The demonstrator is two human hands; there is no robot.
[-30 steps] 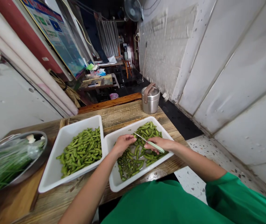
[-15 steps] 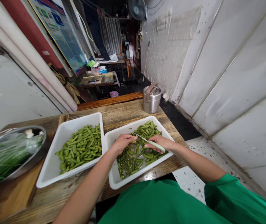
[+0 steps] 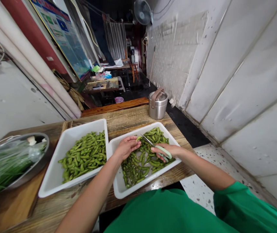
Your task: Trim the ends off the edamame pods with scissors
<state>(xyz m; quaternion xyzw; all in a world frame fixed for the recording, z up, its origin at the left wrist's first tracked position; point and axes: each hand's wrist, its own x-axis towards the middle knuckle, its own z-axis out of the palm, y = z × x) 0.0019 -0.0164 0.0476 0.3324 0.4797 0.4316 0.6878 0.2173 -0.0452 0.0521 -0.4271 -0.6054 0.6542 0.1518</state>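
Note:
My right hand (image 3: 166,152) grips scissors (image 3: 162,150) by their pale green handles, the blades slightly apart and pointing up and left. Between the fingertips of my left hand (image 3: 127,148) is an edamame pod (image 3: 138,138), close to the blade tips. Both hands are over the right white tray (image 3: 122,193), where loose pods (image 3: 138,170) lie in a little water with small cut bits among them. To its left, another white tray (image 3: 49,181) holds a heap of edamame pods (image 3: 85,155).
A metal bowl (image 3: 44,155) with bagged green stalks (image 3: 4,165) stands on a wooden board (image 3: 19,207) at the left. A lidded steel pot (image 3: 157,105) is at the table's far right corner. White wall panels (image 3: 245,81) run along the right.
The scissors' blades and handles have spread apart. My left hand has turned, its fingers more extended, and a pod now shows at its fingertips. The trays stay in place.

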